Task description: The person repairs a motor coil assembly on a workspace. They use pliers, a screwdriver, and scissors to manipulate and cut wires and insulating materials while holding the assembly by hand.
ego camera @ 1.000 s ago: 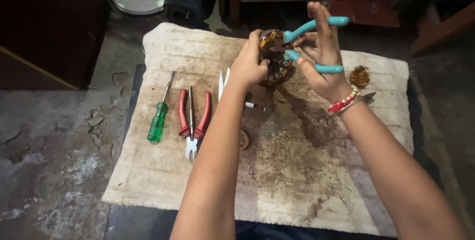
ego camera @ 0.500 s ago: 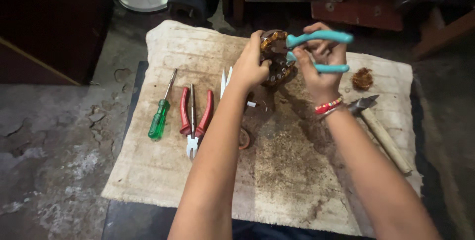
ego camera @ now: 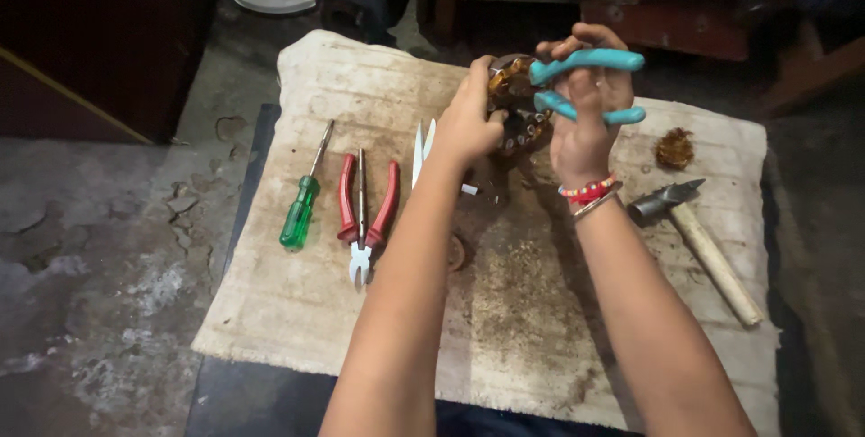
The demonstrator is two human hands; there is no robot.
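My left hand grips a round rusty metal part with copper windings, held above a dirty cloth mat. My right hand is closed around teal-handled pliers, whose jaws point into the part. A red and white bead bracelet sits on my right wrist. The jaws' tips are hidden behind the part and my fingers.
On the mat lie a green-handled screwdriver, red-handled pliers, white tweezers, a hammer with a wooden handle and a clump of copper wire. Rust dust covers the mat's middle. Dark furniture stands beyond and to the left.
My right hand has closed its fingers around the teal pliers and shifted slightly right. The hammer has come into view on the right. The left hand keeps its hold on the part.
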